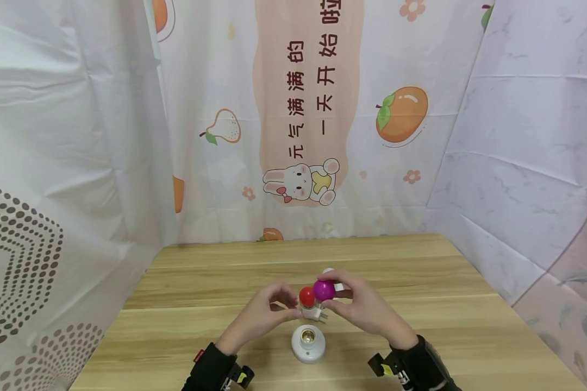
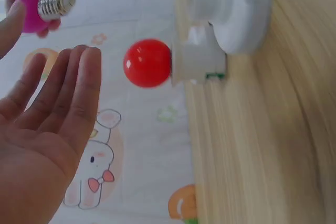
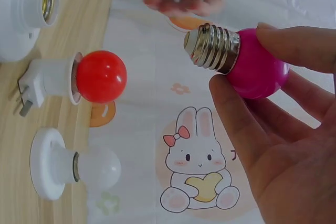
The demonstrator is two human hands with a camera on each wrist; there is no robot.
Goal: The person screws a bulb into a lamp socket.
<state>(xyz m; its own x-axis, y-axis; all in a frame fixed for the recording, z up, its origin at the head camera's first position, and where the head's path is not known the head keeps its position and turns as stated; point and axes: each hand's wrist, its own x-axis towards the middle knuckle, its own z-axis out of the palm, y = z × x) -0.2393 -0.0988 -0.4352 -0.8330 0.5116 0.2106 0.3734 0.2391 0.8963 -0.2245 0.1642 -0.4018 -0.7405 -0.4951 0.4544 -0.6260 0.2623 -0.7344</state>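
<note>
The right hand [image 1: 361, 305] holds a magenta bulb [image 1: 324, 290]; its silvery base [image 3: 214, 48] points downward.

Wood-grain table [image 1: 445, 320] across lower part of head view. On it, lower centre: round white socket [image 1: 308, 352], plug-in holder [image 3: 55, 80] with red bulb [image 3: 101, 76], white-bulb holder [image 3: 48, 163].

My left hand [image 1: 261, 315] and right hand [image 1: 367, 309] are bare, with slim fingers and uncovered wrists down to where the black begins. On the side nearer the left edge of the desk [image 1: 420, 255] I wear a thick black left cuff [image 1: 207, 372], with a small red tag [image 1: 198, 355] on its outer side. A squarish black left block [image 1: 248, 373] juts from its inner side, marked with a yellow patch [image 1: 242, 377].

Nearer the desk's right edge, my black right cuff [image 1: 423, 364] has its own angular black right block [image 1: 375, 363], a second yellow patch [image 1: 387, 370], and whitish markings [image 1: 403, 377] too small to make out. A pale strip [image 1: 438, 386] shows lower on that cuff.
</note>
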